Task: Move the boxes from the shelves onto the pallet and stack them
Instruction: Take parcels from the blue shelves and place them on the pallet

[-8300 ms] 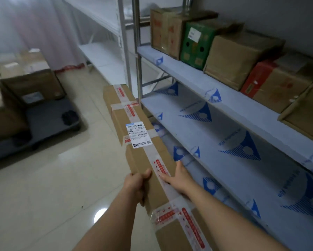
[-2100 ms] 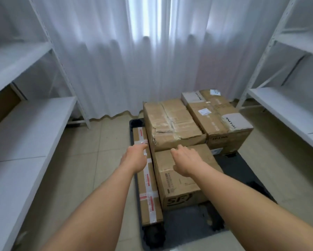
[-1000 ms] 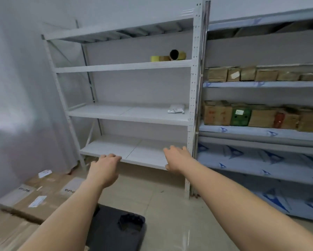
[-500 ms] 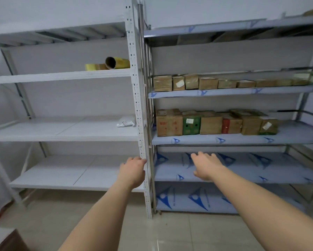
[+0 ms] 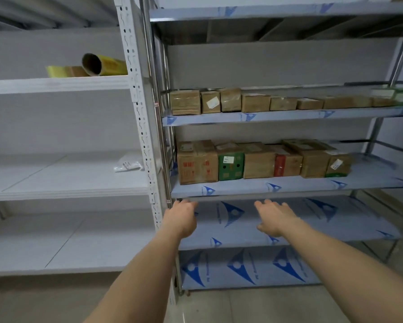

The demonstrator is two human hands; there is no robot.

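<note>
At the far left stands a white metal shelving unit with flat white boards. On its upper board lie a flat yellow tape roll and, touching it on the right, a cardboard-cored roll of yellow film with its open end facing out. On the board below, near the white upright, lies a small clear plastic packet.

Just beside that unit stands a steel shelving rack with blue-printed protective film on its boards. Its upper stocked board carries a row of small brown cardboard boxes set side by side, with a green-and-white box at the right end. The board below holds a row of larger boxes: a brown cardboard box with red print at the left end, then a green box with black dots, a plain brown box, a red-fronted box, another brown box and a small brown box with a white label. All these boxes sit on the shelves; the pallet is out of view.

The left hand reaches out below the front edge of that board, under the red-printed box, its fingers loosely bent and holding nothing. The right hand reaches out further right, over the bare filmed board beneath, palm down, fingers spread wide and relaxed, holding nothing
</note>
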